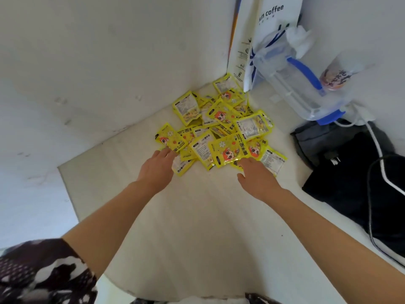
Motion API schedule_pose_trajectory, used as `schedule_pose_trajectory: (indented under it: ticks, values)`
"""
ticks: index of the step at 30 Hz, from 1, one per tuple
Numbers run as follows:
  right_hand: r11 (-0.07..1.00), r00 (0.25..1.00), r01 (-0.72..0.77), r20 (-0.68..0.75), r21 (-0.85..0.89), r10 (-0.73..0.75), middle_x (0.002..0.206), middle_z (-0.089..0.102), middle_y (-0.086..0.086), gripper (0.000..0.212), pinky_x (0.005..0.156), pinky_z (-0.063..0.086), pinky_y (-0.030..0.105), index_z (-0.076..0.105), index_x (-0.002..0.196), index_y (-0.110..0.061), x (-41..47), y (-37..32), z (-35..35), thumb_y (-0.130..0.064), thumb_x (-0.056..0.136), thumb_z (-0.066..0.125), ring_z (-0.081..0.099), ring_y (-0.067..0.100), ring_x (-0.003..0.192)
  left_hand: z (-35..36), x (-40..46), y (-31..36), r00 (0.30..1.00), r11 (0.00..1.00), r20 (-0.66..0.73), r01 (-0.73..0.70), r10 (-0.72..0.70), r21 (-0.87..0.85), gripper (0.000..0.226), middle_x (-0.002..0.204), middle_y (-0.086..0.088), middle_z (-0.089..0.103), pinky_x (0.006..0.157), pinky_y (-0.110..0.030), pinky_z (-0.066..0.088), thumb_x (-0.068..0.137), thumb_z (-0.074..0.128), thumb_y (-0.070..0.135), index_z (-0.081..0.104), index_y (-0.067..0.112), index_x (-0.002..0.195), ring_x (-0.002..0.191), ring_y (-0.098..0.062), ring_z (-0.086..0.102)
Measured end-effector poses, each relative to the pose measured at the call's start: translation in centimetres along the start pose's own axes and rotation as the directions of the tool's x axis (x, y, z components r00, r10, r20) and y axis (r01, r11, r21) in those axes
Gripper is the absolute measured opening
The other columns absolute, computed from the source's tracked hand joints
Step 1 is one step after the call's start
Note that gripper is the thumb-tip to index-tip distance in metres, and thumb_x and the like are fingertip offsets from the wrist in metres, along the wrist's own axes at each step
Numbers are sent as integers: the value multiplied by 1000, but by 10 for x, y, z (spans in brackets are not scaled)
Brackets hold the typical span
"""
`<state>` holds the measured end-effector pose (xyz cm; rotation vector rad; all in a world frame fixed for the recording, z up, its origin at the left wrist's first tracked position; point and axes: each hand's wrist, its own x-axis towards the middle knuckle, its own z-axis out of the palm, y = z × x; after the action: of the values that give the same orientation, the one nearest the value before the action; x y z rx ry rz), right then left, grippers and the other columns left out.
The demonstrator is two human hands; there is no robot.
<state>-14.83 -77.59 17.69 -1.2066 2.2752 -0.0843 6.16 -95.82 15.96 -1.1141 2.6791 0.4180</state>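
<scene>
Head view, the only one. The pile of yellow packets [219, 132] sits on the white worktop [197, 216], pushed into the corner, its far edge against the wall [109, 73]. The packets overlap every which way, some face up, some back up.

My left grip [156, 170] is at the near left edge of the pile. Its fingers are straight and loosely spread, tips touching the nearest packets, pinching nothing. My right grip [258, 177] is at the near right edge, fingers straight, thumb out to the side, tips at a packet's edge, holding nothing either. I can't tell whether the tips press down.

Step as I read it: gathering or sorting the pile with both hands. To do it well:
- Keep the palms low and flat and come in from the pile's two sides.
- Sweep inward and toward me so the packets bunch rather than skid.
- The glossy film will likely slide, so use light pressure and no flicking.
- Watch the right side. The clear box with blue clips [302, 95] and the black bag [350, 176] with its white cable [374, 137] are near, and strays could slip under them.
- If going one by one, the big face-up packet [228, 150] on top nearest me is the easy first pick.
</scene>
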Motion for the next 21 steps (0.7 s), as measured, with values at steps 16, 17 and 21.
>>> schedule_pose_trajectory:
  ticks: [16,17,21]
  values:
    - [900,957,282,25,-332,-290,145,38,7,71,101,41,43,35,146,-17,108,-6,-24,-34,84,67,35,36,129,-3,100,-34,974,964,75,-223,214,142,74,156,0,32,113,-41,29,86,50,-9,30,22,150,149,-24,15]
    - [896,955,287,32,-340,-294,145,38,8,73,102,39,44,34,146,-16,110,-6,-24,-34,84,68,34,36,130,-3,101,-37,971,960,66,-236,229,149,72,154,-1,34,113,-41,29,86,51,-7,31,23,149,149,-25,17]
    - [880,959,278,55,-385,-279,141,40,9,71,106,32,44,37,144,-16,115,-8,-24,-38,84,67,32,36,130,2,100,-47,967,952,-5,-248,254,181,69,137,-7,50,104,-44,38,80,60,-6,44,21,142,138,-32,35]
